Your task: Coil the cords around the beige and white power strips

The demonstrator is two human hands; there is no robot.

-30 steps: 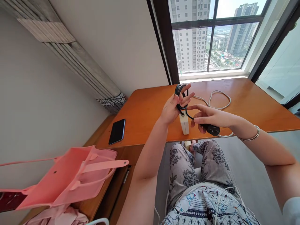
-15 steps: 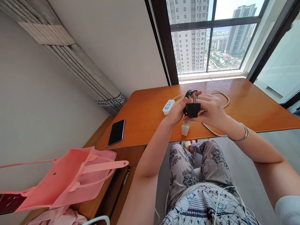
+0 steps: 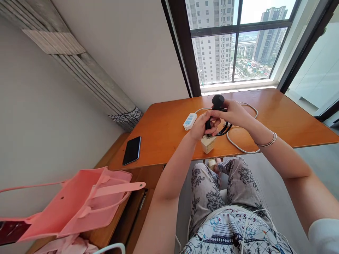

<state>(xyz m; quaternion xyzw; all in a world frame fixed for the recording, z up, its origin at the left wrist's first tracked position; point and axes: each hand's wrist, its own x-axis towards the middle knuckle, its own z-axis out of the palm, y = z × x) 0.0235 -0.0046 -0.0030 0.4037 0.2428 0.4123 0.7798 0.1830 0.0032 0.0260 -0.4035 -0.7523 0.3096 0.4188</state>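
Observation:
A coiled black power cord [image 3: 225,131] is held between my two hands over the front part of the wooden table. Its black plug [image 3: 218,101] points up and away from me at the top of the bundle. My left hand [image 3: 201,124] is closed around the lower left of the bundle. My right hand [image 3: 233,112] grips the cord from the right, just below the plug, its fingers close to the left hand's. Directly beneath sits a pale beige block [image 3: 208,144] near the table edge; its top is partly covered by my fingers. The prongs do not show.
A white power strip [image 3: 190,121] lies left of my hands, and its white cable [image 3: 256,112] loops behind and to the right across the table [image 3: 161,123]. A dark phone [image 3: 131,150] rests at the left. A pink bag [image 3: 79,201] stands at lower left. Beyond is a window [image 3: 238,46].
The plug has turned from facing me with its prongs up to standing at the top of the bundle. The cord loops now hang lower right, and more of the beige block shows.

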